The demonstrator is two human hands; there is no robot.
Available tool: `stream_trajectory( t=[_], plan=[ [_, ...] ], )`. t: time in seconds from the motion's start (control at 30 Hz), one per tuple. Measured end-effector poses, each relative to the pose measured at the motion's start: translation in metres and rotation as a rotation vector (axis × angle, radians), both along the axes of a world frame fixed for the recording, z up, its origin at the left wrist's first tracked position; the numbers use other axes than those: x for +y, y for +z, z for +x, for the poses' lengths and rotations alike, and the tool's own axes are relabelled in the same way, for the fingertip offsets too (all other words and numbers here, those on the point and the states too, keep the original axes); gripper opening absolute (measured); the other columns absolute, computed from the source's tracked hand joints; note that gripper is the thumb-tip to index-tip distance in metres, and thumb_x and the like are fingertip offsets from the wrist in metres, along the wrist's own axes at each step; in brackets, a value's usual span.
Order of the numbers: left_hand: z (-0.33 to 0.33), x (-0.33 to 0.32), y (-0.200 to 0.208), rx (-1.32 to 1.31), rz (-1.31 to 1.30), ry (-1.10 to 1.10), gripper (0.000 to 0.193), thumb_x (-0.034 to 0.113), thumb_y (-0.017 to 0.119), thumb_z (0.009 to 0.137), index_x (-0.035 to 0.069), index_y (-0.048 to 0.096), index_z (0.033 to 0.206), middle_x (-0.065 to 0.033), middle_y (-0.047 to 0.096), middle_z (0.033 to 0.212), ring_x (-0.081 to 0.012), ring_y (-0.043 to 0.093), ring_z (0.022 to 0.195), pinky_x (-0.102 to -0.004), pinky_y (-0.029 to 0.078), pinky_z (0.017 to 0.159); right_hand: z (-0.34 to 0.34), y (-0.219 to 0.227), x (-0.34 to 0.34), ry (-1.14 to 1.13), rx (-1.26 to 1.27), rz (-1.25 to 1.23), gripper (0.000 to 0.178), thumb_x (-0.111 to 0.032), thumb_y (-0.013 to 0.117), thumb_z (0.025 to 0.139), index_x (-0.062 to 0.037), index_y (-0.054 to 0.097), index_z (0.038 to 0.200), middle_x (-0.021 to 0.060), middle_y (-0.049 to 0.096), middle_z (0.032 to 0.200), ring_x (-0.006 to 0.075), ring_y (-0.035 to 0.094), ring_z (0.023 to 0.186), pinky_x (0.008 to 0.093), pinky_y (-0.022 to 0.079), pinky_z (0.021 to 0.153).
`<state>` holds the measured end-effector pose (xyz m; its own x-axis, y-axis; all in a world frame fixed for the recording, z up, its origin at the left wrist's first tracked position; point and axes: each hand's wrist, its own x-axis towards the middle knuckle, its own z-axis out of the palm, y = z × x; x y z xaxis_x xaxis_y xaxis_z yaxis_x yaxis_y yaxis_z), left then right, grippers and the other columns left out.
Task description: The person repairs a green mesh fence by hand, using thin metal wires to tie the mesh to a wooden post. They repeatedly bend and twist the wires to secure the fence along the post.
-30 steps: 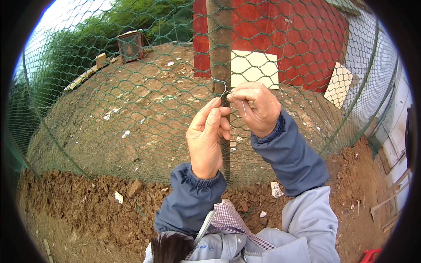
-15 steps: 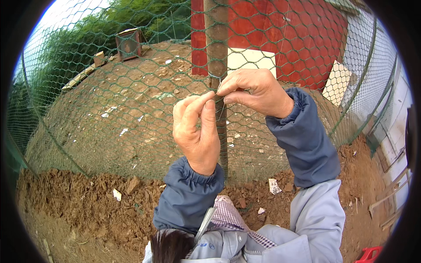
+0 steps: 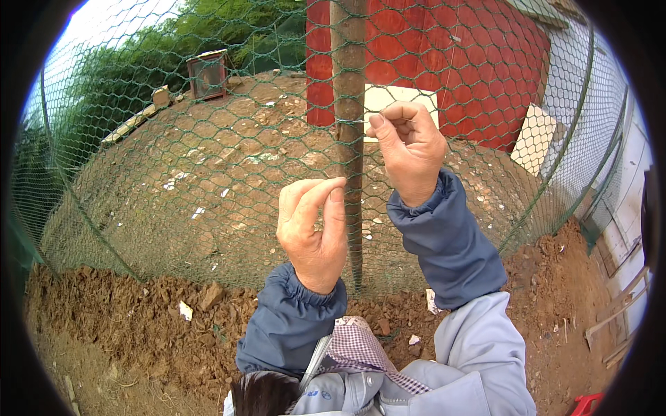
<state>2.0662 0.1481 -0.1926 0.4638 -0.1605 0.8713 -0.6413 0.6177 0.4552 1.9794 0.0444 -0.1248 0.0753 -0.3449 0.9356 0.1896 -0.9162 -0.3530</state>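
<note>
The right hand (image 3: 409,156) was raised against the upright brown post (image 3: 349,139), its fingers curled and thumb pressed to forefinger on what looked like a thin tie wire (image 3: 350,120) looped round the post, though the wire was too fine to follow. The left hand (image 3: 313,229) hung lower, just left of the post, thumb and fingertips pinched together close to the green hexagonal wire mesh (image 3: 173,173), and I could not tell whether anything lay between them. The mesh stood close in front of both hands, with open dirt ground (image 3: 125,326) along its lower edge.
</note>
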Motion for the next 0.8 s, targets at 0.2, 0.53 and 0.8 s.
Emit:
stream_trajectory(
  t=[0.2, 0.53, 0.8],
  plan=[
    [0.014, -0.006, -0.034, 0.26, 0.119, -0.137, 0.01, -0.001, 0.057, 0.082, 0.0, 0.063, 0.089, -0.0077, 0.059, 0.084, -0.0147, 0.055, 0.076, -0.025, 0.044, 0.067, -0.008, -0.002, -0.013, 0.393, -0.138, 0.422, 0.012, -0.007, 0.06, 0.084, -0.0007, 0.052, 0.09, 0.0068, 0.063, 0.077, 0.0056, 0.054, 0.057, 0.0175, 0.04, 0.047],
    [0.011, -0.013, -0.057, 0.508, 0.204, -0.39, 0.013, 0.007, 0.054, 0.088, -0.001, 0.062, 0.094, -0.0028, 0.059, 0.08, -0.0086, 0.053, 0.072, -0.0206, 0.041, 0.063, -0.011, -0.004, -0.031, -0.458, 0.204, 0.068, 0.017, -0.009, 0.071, 0.075, -0.002, 0.057, 0.08, -0.003, 0.049, 0.063, 0.0043, 0.043, 0.056, 0.021, 0.034, 0.049],
    [0.01, -0.013, -0.14, 0.89, 0.702, -0.894, 0.018, 0.019, 0.055, 0.089, 0.003, 0.063, 0.095, 0.0018, 0.056, 0.068, -0.0057, 0.05, 0.057, -0.0189, 0.039, 0.05, -0.063, -0.097, 0.053, 0.311, 0.168, 0.376, 0.017, -0.007, 0.065, 0.082, 0.0003, 0.055, 0.094, -0.0022, 0.05, 0.073, 0.0028, 0.043, 0.061, 0.016, 0.033, 0.052]
  ],
)
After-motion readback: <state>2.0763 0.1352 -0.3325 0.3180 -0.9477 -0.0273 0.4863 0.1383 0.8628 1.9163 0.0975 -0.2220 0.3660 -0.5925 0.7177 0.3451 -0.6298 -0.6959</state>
